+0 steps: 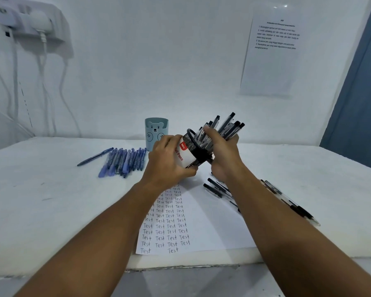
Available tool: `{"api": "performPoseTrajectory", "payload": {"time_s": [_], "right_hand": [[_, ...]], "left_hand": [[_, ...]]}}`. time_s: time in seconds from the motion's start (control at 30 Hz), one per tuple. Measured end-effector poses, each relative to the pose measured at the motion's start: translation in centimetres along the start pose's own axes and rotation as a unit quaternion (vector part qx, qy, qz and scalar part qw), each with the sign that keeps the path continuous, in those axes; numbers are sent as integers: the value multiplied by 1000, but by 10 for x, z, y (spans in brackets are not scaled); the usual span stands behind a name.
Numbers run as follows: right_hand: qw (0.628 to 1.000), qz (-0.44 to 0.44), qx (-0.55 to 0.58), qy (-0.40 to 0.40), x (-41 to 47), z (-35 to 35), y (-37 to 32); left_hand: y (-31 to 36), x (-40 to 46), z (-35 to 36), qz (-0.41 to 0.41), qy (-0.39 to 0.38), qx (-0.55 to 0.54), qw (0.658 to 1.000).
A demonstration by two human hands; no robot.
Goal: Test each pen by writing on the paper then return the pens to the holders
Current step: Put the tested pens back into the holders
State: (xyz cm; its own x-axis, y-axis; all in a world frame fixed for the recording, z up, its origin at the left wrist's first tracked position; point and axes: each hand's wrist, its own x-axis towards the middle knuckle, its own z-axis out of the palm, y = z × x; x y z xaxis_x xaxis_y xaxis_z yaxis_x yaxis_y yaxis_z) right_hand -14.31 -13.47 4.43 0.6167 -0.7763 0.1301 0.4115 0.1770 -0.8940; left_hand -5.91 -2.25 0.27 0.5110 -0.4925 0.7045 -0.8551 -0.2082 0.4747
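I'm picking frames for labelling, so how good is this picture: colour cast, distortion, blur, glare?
Head view: cool bluish cast, soft even light, faint shadows. Wide-angle bending bows the table edge and stretches the forearms. The "Test" rows on the paper read clearly; the wall notice is too soft to read, with small glare specks at its top. Left hand and right hand look reasonably sharp.

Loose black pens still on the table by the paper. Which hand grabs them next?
Likely the right hand: the loose black pens lie just below it on its own side, while the left hand grips the tilted mesh pen holder. It must first release its pen bundle.
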Motion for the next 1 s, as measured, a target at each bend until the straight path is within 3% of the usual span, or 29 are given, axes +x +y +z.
{"api": "performPoseTrajectory", "payload": {"time_s": [0.13, 0.37, 0.57, 0.8, 1.0], "right_hand": [[998, 22, -36, -40, -2, -2, -2], [997, -69, 14, -35, -1, -5, -35], [976, -168, -122, -69, 6, 3, -31], [995, -72, 23, -61, 5, -1, -27], [988, -65, -82, -114, 6, -3, -33]], "left_hand": [[1, -1, -1, -9, 8, -22, 1000], [2, -1, -2, 0, 9, -20, 1000], [5, -1, -1, 12, 1, -27, 1000], [8, 0, -5, -66, 8, -92, 994], [6, -2, -4, -99, -58, -140, 983]]}}
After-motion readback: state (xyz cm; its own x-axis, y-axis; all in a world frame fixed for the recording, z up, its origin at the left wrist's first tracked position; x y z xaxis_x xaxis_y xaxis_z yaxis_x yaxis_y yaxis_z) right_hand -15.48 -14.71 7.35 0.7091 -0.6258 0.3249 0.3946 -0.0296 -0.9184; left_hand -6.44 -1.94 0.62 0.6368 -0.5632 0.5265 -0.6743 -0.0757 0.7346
